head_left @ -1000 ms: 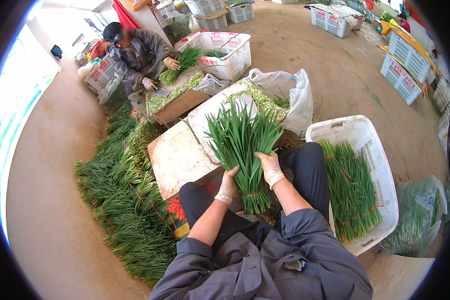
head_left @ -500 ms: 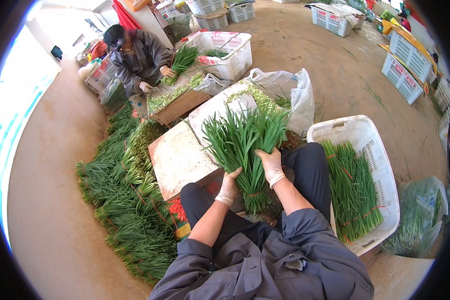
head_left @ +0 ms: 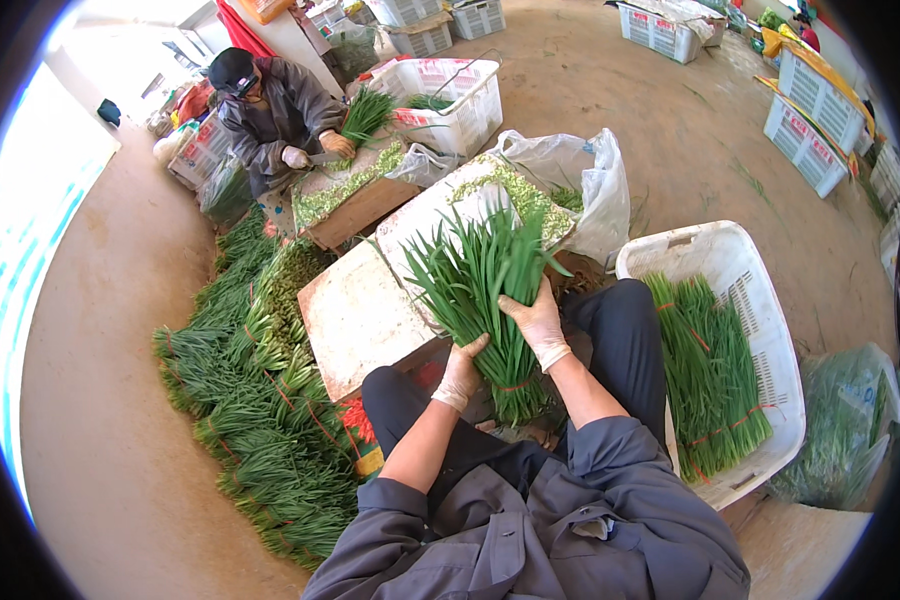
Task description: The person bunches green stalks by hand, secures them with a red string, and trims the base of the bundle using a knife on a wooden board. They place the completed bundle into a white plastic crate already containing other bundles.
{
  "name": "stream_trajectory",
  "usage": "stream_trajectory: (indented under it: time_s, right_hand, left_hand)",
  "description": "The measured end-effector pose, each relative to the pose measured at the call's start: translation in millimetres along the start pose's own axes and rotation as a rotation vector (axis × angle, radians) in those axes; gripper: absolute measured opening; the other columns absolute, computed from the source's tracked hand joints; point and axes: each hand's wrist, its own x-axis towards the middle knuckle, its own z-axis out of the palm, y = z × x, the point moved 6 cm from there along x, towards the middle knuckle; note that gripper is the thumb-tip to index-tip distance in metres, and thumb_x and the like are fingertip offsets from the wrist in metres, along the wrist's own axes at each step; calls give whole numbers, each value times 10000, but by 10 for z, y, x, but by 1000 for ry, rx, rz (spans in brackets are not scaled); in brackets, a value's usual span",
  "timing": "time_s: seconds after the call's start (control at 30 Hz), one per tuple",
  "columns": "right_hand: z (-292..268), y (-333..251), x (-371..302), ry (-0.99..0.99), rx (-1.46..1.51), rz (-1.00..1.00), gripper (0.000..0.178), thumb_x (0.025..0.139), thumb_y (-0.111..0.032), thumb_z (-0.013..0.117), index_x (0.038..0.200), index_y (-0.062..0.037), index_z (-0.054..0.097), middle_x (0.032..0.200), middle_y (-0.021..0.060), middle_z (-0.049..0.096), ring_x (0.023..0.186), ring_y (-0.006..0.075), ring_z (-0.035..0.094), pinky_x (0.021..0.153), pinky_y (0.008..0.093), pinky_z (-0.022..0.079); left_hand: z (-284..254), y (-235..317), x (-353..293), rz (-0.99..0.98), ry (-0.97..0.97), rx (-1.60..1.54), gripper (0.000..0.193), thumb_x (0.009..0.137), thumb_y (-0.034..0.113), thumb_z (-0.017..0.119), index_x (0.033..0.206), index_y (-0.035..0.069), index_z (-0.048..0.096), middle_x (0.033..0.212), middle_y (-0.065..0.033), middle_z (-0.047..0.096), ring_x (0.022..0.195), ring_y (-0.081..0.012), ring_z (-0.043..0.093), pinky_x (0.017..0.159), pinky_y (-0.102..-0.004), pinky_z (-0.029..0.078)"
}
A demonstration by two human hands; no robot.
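Note:
Between my knees I hold a thick bunch of garlic chives (head_left: pixel 495 310), its leaf tips pointing away from me and a red band round the end nearest me. My left hand (head_left: pixel 461 372), in a pale glove, grips the bunch from the left. On its right side my gloved right hand (head_left: pixel 538 322) is wrapped round the leaves a little higher up. Just beyond the bunch stands a whitish block-like work surface (head_left: pixel 360 315), with cut pale stem bits (head_left: pixel 530 200) scattered over its far part.
Tied chive bunches (head_left: pixel 260 430) lie heaped on the floor at my left. At my right a white plastic crate (head_left: pixel 775 350) holds more bunches, beside a clear plastic bag (head_left: pixel 840 430) of greens. Across from me a co-worker (head_left: pixel 280 110) holds a knife and chives over a wooden board (head_left: pixel 365 208).
My right hand has shifted slightly left along the bunch, and the leaf tips have drawn closer together. The co-worker's knife now shows at the board.

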Motion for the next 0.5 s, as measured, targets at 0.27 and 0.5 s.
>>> stream_trajectory:
  time_s: [0.27, 0.5]
  right_hand:
    - [-192, 6, 133, 149, -128, 36, 375, 843, -63, 779, 1189, 0, 649, 1050, 83, 759, 946, 188, 706, 881, 332, 548]
    - [-312, 322, 234, 185, 121, 215, 322, 828, 11, 769, 1145, 9, 715, 1066, 54, 747, 917, 180, 679, 852, 322, 531]
  left_hand:
    - [85, 3, -43, 30, -11, 70, 405, 944, 64, 733, 1332, 35, 622, 1226, -80, 697, 1080, -277, 680, 994, -440, 552]
    - [-155, 8, 28, 32, -5, 23, 401, 964, 109, 721, 1342, 42, 604, 1227, -81, 693, 1080, -281, 683, 961, -463, 567]
